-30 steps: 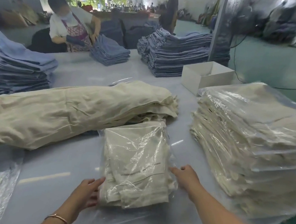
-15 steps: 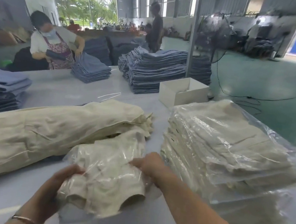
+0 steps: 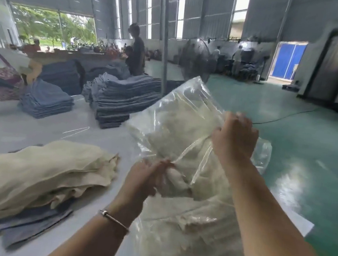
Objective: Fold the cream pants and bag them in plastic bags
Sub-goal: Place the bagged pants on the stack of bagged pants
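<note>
Cream pants (image 3: 176, 129), sealed in a clear plastic bag (image 3: 192, 92), hang in the air at centre frame above the bagged stack (image 3: 183, 226); I see my left hand (image 3: 144, 178) curled tight on the bag's lower corner; my right hand (image 3: 234, 136) grips its right edge; unbagged cream pants (image 3: 29, 169) lie at lower left on the table (image 3: 3, 125).
</note>
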`<state>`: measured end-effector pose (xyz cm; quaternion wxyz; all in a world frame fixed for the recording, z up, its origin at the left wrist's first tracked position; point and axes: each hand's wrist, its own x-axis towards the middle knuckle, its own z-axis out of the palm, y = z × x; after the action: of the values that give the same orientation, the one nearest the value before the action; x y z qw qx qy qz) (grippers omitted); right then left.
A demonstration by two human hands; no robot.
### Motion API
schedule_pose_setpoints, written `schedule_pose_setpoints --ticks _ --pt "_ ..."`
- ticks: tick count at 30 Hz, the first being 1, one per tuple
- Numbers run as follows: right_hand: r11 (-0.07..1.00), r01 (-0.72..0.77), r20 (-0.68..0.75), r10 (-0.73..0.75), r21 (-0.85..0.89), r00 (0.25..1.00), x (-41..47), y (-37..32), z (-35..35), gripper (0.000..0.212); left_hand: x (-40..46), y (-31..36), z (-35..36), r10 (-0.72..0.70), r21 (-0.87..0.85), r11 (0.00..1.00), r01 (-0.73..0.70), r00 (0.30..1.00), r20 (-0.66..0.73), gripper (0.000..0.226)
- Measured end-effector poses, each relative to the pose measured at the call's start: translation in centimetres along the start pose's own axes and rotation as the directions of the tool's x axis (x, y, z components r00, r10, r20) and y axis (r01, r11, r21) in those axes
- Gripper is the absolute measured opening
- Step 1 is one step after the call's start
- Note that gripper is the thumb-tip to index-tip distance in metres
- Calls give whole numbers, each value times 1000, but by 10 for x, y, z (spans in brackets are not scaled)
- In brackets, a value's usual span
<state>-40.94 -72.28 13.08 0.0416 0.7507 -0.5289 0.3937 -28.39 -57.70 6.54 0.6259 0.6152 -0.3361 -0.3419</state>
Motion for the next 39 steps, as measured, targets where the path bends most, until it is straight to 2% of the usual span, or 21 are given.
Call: schedule_pose_setpoints --ticks 1,3,5,6,9,13,15,17,19,21,23,25,27,28,30,33,35,36,38,39 --pt "1000 7 68 -7 -8 998 -3 11 12 41 2 -13 14 -87 46 995 87 996 -4 22" --pt "998 55 334 -63 34 940 -16 32 38 55 0 -38 33 -170 88 981 171 985 -25 26" --pt "988 153 581 -130 11 803 -30 48 62 48 0 -53 40 -153 119 980 160 986 -64 32" --pt "971 238 624 -164 -35 764 -35 51 70 39 2 -55 40 -156 135 977 165 985 -69 37" --pt "911 396 589 -258 -117 766 -45 51 82 29 4 -53 33 -222 148 962 230 973 -69 40" --pt "924 373 578 -258 -87 774 -47 41 77 29 0 -43 14 -301 120 947 299 954 -1 42" --pt "955 296 566 -258 26 783 -46 26 65 31 -3 -39 -3 -268 145 954 263 963 20 36" --pt "945 263 507 -327 196 798 -54 2 51 33 -11 -38 -30 -191 196 962 190 982 -14 22" --pt "879 264 435 -434 397 789 -72 -29 37 33 -22 -43 -65 -138 259 953 156 987 -83 15" --pt "785 267 405 -540 559 738 -99 -63 27 33 -38 -56 -109 -145 282 938 200 968 -203 18" --pt "695 277 398 -642 663 656 -133 -98 27 33 -57 -74 -160 -166 274 919 282 910 -380 33" --pt "624 248 419 -718 741 555 -171 -132 37 34 -81 -95 -214 -170 285 875 391 801 -574 51" --pt "600 225 475 -769 768 428 -209 -168 56 39 -112 -110 -268 -125 317 815 486 681 -722 62" --pt "603 227 506 -780 765 369 -226 -185 67 42 -127 -116 -293 -88 345 778 526 634 -768 66" --pt "619 235 551 -780 749 299 -253 -222 87 45 -153 -125 -341 -30 409 684 604 583 -812 69" --pt "628 294 574 -778 720 256 -287 -279 119 43 -175 -132 -415 -40 445 595 670 577 -816 59" --pt "608 346 558 -794 715 244 -308 -319 140 38 -175 -136 -469 -62 418 625 659 576 -815 46" --pt "605 355 555 -796 713 242 -319 -338 152 36 -172 -137 -494 -80 366 685 630 564 -822 39" --pt "630 309 582 -776 712 243 -341 -377 180 35 -166 -143 -540 -176 126 835 535 477 -861 21" --pt "673 230 627 -739 703 245 -352 -395 194 34 -163 -148 -560 -251 -33 887 460 421 -872 14"
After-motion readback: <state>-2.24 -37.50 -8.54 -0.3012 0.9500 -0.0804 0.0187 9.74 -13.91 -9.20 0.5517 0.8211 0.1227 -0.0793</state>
